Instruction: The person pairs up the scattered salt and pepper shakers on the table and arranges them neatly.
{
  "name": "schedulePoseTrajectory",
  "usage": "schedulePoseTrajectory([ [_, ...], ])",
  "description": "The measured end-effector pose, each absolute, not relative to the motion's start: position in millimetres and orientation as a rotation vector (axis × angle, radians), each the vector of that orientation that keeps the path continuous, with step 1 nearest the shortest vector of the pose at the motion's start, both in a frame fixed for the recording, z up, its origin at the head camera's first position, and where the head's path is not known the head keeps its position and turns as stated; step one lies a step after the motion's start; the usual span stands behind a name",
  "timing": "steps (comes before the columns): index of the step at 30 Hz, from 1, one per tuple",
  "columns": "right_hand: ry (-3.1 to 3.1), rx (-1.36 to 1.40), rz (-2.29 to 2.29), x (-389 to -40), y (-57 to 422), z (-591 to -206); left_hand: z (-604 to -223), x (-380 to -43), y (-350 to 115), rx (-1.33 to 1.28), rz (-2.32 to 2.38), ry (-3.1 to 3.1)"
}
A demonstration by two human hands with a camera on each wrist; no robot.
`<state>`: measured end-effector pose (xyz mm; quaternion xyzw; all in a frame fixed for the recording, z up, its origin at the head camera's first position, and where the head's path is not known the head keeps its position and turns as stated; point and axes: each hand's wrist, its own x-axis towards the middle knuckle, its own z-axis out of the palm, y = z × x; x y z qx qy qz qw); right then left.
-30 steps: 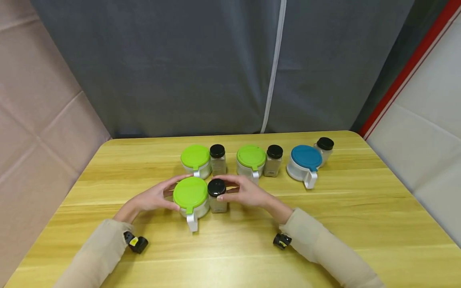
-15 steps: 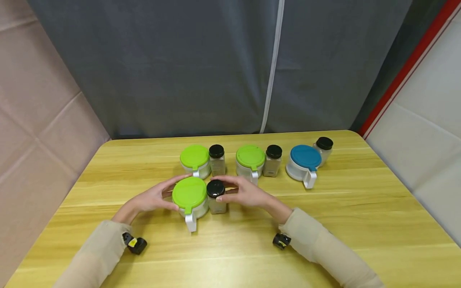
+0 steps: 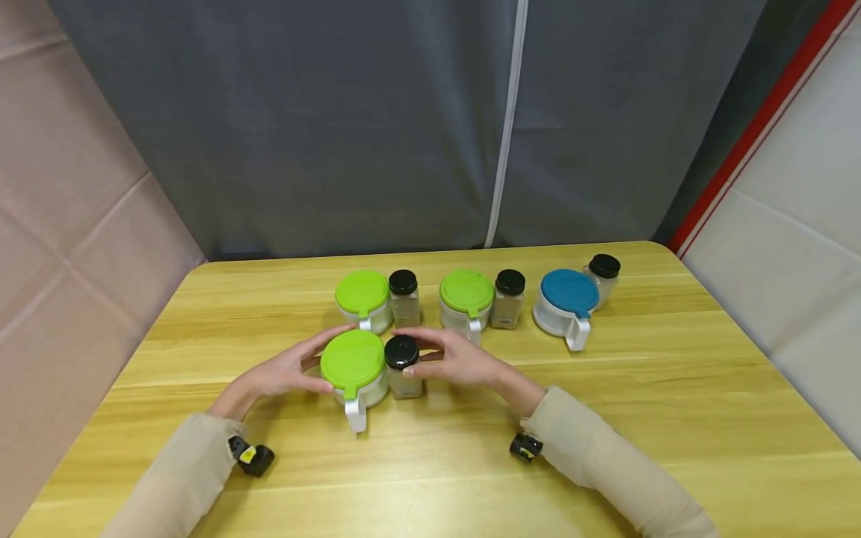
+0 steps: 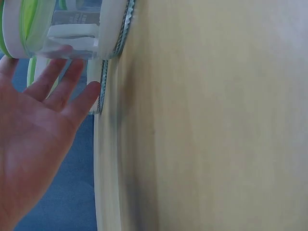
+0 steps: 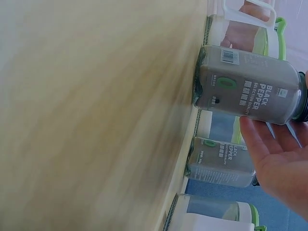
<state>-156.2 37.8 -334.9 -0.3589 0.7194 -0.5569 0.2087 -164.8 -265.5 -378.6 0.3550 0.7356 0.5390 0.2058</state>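
In the head view, my left hand (image 3: 285,370) holds a clear seasoning jar (image 3: 353,366) with a bright green lid and a white handle, its thumb on the near side and its fingers on the far side. In the left wrist view, that hand's fingers (image 4: 72,82) lie against the jar's side. Close beside it stands a black pepper bottle (image 5: 250,86) with a black cap. My right hand (image 3: 460,359) grips this bottle from the right with thumb and fingers. Both containers stand upright on the table.
Behind stand another green-lidded jar (image 3: 363,295), a black-capped bottle (image 3: 405,302), a third green-lidded jar (image 3: 467,295) and a second back-row bottle (image 3: 507,302). Farther right are a blue-lidded jar (image 3: 568,295) and a bottle (image 3: 603,276). A grey curtain (image 3: 336,149) hangs behind the wooden table (image 3: 673,388).
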Motion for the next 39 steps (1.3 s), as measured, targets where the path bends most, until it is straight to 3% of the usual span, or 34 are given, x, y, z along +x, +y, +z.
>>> schedulePoseTrajectory([
  [8,2.063,-0.982,-1.490,-154.4,46.7,-332.5,-374.1,-162.0,-269.2,1.054,1.543,2.225],
  [18,2.140,-1.030,-1.484,-158.3,76.6,-341.2,-353.6,-148.1,-246.9,1.008,2.046,2.545],
  [23,2.210,-1.028,-1.481,-165.0,97.1,-349.7,-342.1,-140.7,-229.3,1.115,2.175,2.513],
  [39,2.397,-0.961,-1.536,-161.8,144.9,-335.6,-324.3,-123.8,-188.2,1.259,1.997,2.519],
])
